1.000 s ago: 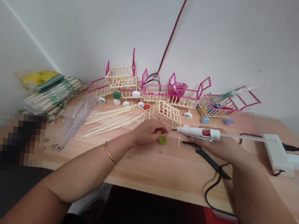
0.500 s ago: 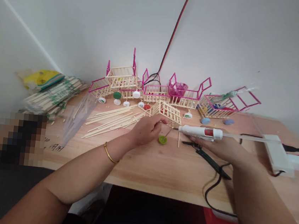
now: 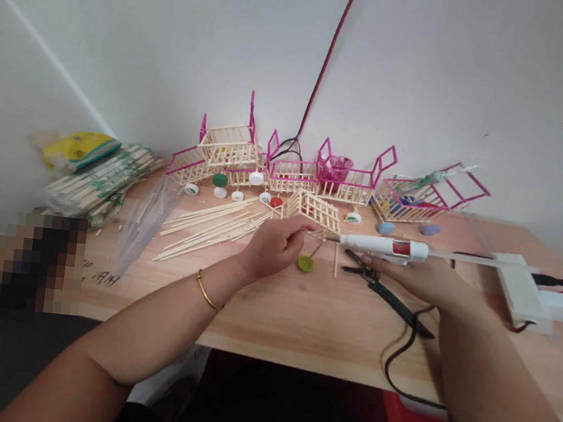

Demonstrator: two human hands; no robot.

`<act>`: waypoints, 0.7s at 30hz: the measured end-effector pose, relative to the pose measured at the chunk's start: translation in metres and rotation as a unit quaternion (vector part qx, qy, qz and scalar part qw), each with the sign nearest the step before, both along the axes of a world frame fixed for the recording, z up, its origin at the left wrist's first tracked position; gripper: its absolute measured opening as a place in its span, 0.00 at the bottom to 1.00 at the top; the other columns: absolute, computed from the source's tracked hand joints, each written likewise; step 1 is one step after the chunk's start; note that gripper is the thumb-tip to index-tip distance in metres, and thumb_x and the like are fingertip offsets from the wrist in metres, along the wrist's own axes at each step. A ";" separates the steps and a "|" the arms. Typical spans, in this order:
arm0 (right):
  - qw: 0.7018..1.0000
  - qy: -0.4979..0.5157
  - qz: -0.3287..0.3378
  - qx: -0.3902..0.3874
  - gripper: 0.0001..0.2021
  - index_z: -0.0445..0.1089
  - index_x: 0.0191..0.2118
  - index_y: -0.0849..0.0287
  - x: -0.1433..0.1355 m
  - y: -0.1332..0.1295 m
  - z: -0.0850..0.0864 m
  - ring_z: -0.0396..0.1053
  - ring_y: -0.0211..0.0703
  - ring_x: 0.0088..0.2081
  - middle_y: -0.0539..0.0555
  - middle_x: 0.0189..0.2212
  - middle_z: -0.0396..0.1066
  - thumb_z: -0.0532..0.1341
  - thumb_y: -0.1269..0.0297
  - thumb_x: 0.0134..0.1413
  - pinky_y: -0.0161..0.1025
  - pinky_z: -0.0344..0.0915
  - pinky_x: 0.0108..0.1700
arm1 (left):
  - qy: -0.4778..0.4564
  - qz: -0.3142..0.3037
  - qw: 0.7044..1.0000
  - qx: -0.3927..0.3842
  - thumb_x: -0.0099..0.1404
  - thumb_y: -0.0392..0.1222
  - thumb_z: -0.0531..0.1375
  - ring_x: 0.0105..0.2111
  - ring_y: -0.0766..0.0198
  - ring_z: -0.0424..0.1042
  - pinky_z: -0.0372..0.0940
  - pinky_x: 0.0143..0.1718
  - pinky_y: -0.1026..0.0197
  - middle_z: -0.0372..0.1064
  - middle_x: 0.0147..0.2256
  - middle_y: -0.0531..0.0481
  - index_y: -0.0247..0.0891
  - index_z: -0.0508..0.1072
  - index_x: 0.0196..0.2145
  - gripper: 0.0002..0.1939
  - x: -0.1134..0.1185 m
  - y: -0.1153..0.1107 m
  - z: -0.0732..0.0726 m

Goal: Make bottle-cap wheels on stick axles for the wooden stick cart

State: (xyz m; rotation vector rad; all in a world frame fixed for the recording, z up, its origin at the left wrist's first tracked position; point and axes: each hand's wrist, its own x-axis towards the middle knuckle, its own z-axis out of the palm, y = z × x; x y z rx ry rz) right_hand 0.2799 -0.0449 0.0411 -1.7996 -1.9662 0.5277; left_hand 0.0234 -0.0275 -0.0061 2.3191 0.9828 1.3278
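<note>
My right hand (image 3: 408,275) is closed around a white glue gun (image 3: 378,247), whose nozzle points left at the near edge of a small slatted stick frame (image 3: 316,213). A clear glue stick runs out of the gun's back end. My left hand (image 3: 278,241) is closed, thumb and finger pinched at the near left side of that stick frame. A green bottle cap (image 3: 305,263) with a thin stick rising from it lies just below the fingers. One short stick (image 3: 336,260) lies under the nozzle. Dark-handled pliers (image 3: 397,306) rest beneath my right hand.
Loose sticks (image 3: 209,227) lie left of my left hand. Stick carts with magenta rails (image 3: 292,175) and bottle-cap wheels line the wall, with a magenta-stained cup (image 3: 337,170) among them. Bagged sticks (image 3: 107,176) sit far left. A white power strip (image 3: 524,290) and black cable stand right.
The glue gun has turned slightly in my right hand and its rear has shifted a little right. My left hand and the stick frame stay nearly in place.
</note>
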 end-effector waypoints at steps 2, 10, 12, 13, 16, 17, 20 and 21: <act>0.999 0.001 0.017 -0.030 0.15 0.73 0.26 0.54 0.000 0.000 0.001 0.74 0.53 0.31 0.52 0.28 0.78 0.63 0.47 0.41 0.41 0.69 0.31 | 0.001 -0.008 1.000 0.008 0.59 0.28 0.51 0.19 0.73 0.58 0.57 0.24 0.68 0.66 0.22 0.55 0.34 0.72 0.39 0.13 0.001 -0.001 0.000; 0.999 0.007 0.016 -0.031 0.14 0.74 0.29 0.53 0.003 0.003 -0.003 0.74 0.53 0.34 0.52 0.31 0.78 0.63 0.48 0.42 0.43 0.71 0.34 | -0.003 -0.028 1.000 0.012 0.51 0.25 0.52 0.21 0.72 0.60 0.59 0.25 0.68 0.71 0.28 0.52 0.34 0.71 0.37 0.16 0.002 -0.001 0.001; 0.999 0.016 0.015 -0.026 0.14 0.74 0.29 0.52 0.003 0.003 -0.004 0.74 0.53 0.34 0.51 0.30 0.78 0.63 0.48 0.41 0.44 0.71 0.34 | -0.002 -0.030 0.999 0.021 0.52 0.25 0.52 0.23 0.71 0.62 0.60 0.27 0.67 0.71 0.30 0.51 0.34 0.70 0.37 0.15 0.002 -0.001 0.000; 0.999 0.020 0.014 -0.026 0.13 0.74 0.29 0.52 0.003 0.003 -0.005 0.74 0.53 0.34 0.51 0.30 0.78 0.63 0.49 0.41 0.44 0.71 0.34 | -0.001 -0.030 0.999 0.023 0.53 0.25 0.51 0.24 0.71 0.63 0.61 0.28 0.67 0.71 0.29 0.51 0.35 0.70 0.36 0.15 0.002 0.000 0.000; 0.999 0.017 0.004 -0.037 0.12 0.74 0.30 0.52 0.001 0.001 -0.003 0.74 0.53 0.35 0.51 0.32 0.78 0.63 0.50 0.42 0.44 0.71 0.35 | 0.009 -0.014 1.000 0.012 0.58 0.27 0.50 0.23 0.70 0.64 0.60 0.28 0.66 0.69 0.24 0.53 0.35 0.71 0.36 0.13 0.001 0.000 0.000; 0.999 0.013 -0.003 -0.040 0.13 0.75 0.31 0.52 0.000 0.001 -0.002 0.74 0.53 0.36 0.51 0.33 0.78 0.63 0.51 0.42 0.43 0.71 0.35 | 0.012 -0.006 1.000 0.006 0.60 0.28 0.50 0.22 0.70 0.64 0.60 0.27 0.67 0.68 0.23 0.53 0.35 0.71 0.37 0.13 0.000 -0.001 0.000; 0.999 -0.001 -0.011 -0.048 0.13 0.75 0.31 0.53 -0.001 0.000 0.001 0.74 0.53 0.36 0.51 0.33 0.78 0.63 0.50 0.43 0.43 0.71 0.35 | 0.007 0.006 1.000 -0.004 0.65 0.32 0.50 0.21 0.71 0.65 0.61 0.28 0.66 0.71 0.26 0.52 0.35 0.71 0.41 0.12 -0.001 -0.001 0.002; 0.999 -0.003 -0.008 -0.050 0.13 0.75 0.31 0.53 -0.002 0.000 0.002 0.74 0.54 0.36 0.52 0.33 0.78 0.63 0.50 0.43 0.44 0.71 0.35 | 0.004 0.006 1.000 -0.003 0.66 0.34 0.50 0.23 0.71 0.66 0.62 0.29 0.66 0.73 0.29 0.51 0.36 0.71 0.42 0.11 -0.001 -0.001 0.002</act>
